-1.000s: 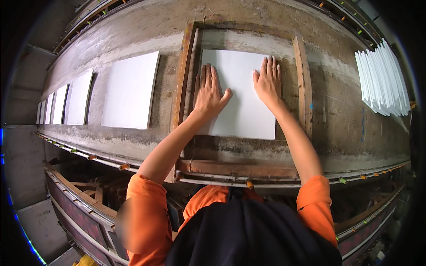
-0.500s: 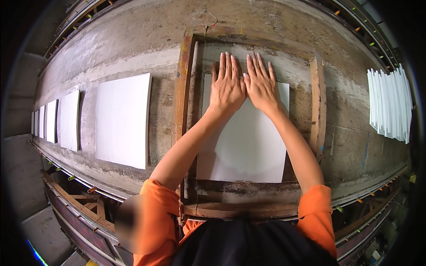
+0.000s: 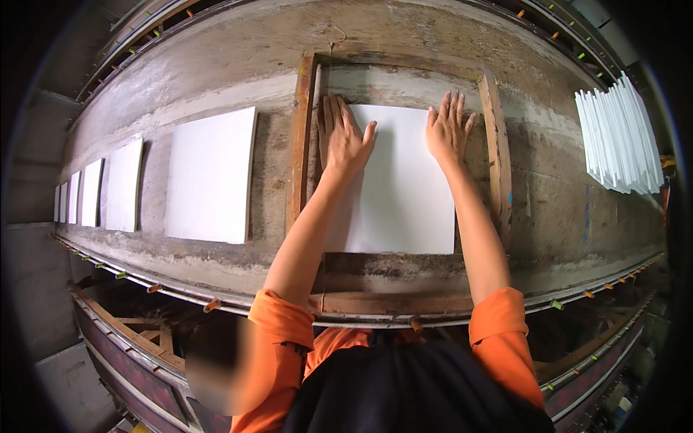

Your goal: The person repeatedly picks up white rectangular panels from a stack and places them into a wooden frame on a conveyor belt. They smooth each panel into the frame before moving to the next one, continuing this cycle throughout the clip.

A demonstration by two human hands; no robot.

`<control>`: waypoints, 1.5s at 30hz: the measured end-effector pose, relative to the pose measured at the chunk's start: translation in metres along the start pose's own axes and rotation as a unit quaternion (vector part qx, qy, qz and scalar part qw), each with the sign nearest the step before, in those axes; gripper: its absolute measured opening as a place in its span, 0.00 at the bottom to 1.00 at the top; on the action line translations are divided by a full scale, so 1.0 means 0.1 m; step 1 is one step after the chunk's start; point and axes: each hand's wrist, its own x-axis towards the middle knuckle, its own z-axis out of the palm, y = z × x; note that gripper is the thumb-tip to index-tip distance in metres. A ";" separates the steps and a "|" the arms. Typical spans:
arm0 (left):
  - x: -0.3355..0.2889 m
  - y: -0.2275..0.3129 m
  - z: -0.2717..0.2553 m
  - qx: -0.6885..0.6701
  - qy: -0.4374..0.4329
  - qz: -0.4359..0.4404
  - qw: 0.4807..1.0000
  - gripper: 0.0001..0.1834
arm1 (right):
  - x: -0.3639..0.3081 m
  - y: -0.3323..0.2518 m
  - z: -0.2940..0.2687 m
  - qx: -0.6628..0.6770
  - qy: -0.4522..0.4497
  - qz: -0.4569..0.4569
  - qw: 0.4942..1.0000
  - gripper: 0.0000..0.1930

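A white rectangular board [image 3: 404, 187] lies flat on the table, inside a worn wooden frame [image 3: 300, 137]. My left hand [image 3: 346, 141] rests over the board's far left corner, its fingers stretched out and its thumb apart. Across from it, my right hand [image 3: 450, 133] lies at the far right corner with fingers spread, some reaching past the board's edge. Both palms face down, and neither hand grips anything. A cord runs along the frame's left side, partly hidden by my left forearm.
Several more white boards [image 3: 211, 177] lie in a row to the left. At the right stands a stack of white sheets or boards [image 3: 619, 137]. The long stained table [image 3: 404, 32] has rails [image 3: 538, 312] with small orange and green pegs along its edges.
My hands have moved apart, from side by side at the board's far middle to its two far corners. The whole view has shifted a little.
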 end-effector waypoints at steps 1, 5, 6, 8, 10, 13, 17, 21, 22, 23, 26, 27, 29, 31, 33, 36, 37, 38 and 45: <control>-0.08 -0.03 -0.01 0.036 0.008 0.022 0.999 0.44 | -0.08 0.01 -0.01 0.005 0.011 0.004 1.000 0.29; -0.39 -0.02 -0.13 0.036 -0.008 0.058 0.998 0.44 | -0.46 0.08 -0.15 -0.014 0.029 -0.001 0.999 0.29; -0.44 0.02 -0.19 -0.032 -0.044 0.027 0.998 0.44 | -0.56 0.09 -0.20 -0.024 0.032 -0.009 0.999 0.29; -0.59 0.09 -0.24 -0.024 -0.034 0.050 0.998 0.45 | -0.78 0.14 -0.31 -0.015 0.044 -0.031 0.998 0.29; -0.74 0.12 -0.29 -0.009 -0.042 0.074 0.996 0.47 | -0.98 0.15 -0.42 0.004 0.049 -0.049 0.998 0.30; -0.97 0.16 -0.40 0.042 -0.072 0.114 0.990 0.47 | -1.26 0.13 -0.57 0.035 0.039 -0.083 0.995 0.30; -1.20 0.24 -0.52 0.076 -0.090 0.160 0.980 0.44 | -1.52 0.11 -0.74 0.046 0.006 -0.137 0.990 0.31; -1.32 0.30 -0.50 0.070 -0.100 0.172 0.977 0.42 | -1.69 -0.11 -0.86 0.091 -0.018 -0.200 0.975 0.30; -1.33 0.32 -0.50 0.071 -0.104 0.172 0.977 0.41 | -1.71 -0.19 -0.86 0.097 -0.026 -0.212 0.972 0.30; -1.34 0.33 -0.50 0.071 -0.107 0.171 0.977 0.40 | -1.73 -0.20 -0.89 0.092 -0.037 -0.216 0.971 0.30; -1.34 0.34 -0.49 0.026 -0.101 0.146 0.984 0.40 | -1.73 -0.24 -0.97 0.081 -0.051 -0.240 0.966 0.30; -1.35 0.35 -0.49 0.041 -0.105 0.143 0.983 0.40 | -1.73 -0.23 -0.95 0.087 -0.055 -0.239 0.965 0.30; -1.36 0.36 -0.50 0.086 -0.099 0.121 0.984 0.42 | -1.72 -0.22 -0.92 0.099 -0.063 -0.238 0.964 0.30; -1.29 0.34 -0.49 0.088 -0.082 0.095 0.988 0.44 | -1.65 -0.21 -0.93 0.097 -0.089 -0.236 0.963 0.32; -1.17 0.31 -0.48 0.091 -0.088 0.076 0.989 0.48 | -1.54 -0.18 -0.88 0.108 -0.092 -0.234 0.962 0.34; -0.88 0.28 -0.42 0.097 -0.085 0.066 0.989 0.51 | -1.09 -0.07 -0.56 0.155 -0.057 -0.194 0.967 0.36; -0.76 0.24 -0.40 0.081 -0.075 0.064 0.992 0.51 | -0.90 -0.05 -0.49 0.156 -0.051 -0.183 0.969 0.37; -0.65 0.20 -0.38 0.065 -0.064 0.061 0.994 0.51 | -0.74 -0.04 -0.42 0.156 -0.031 -0.179 0.971 0.36; -0.36 0.14 -0.24 0.109 -0.046 0.074 0.990 0.53 | -0.16 -0.05 -0.24 0.130 -0.039 -0.135 0.982 0.35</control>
